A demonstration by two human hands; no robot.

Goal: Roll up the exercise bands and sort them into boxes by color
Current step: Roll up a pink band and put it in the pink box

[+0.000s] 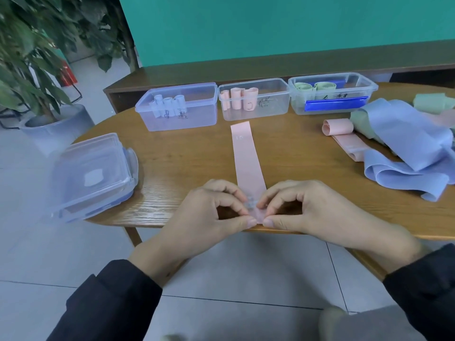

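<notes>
Head view is showing the left hand [209, 207] and the right hand [302, 205] meeting at the near edge of the wooden table [187, 153], each one pinching the near end of a pink band [247, 158] between thumb and curled fingers. The band is lying flat and is stretching straight away from the fingertips toward the middle box [254, 99], which is holding pink rolls. Beyond the left hand, the left box [178, 107] is holding pale blue rolls; beyond the right hand, the right box [332, 92] is holding green rolls and something dark blue. Farther out past the right hand, a heap of loose bands [403, 141] in blue, green and pink is lying on the table, with a rolled pink band [338, 126] just beside it. Off to the outer side of the left hand, a stack of clear lids [94, 175] is sitting at the table's edge. A potted plant [37, 57] is standing on the floor beyond it. Dark sleeves [110, 303] are covering both forearms.
</notes>
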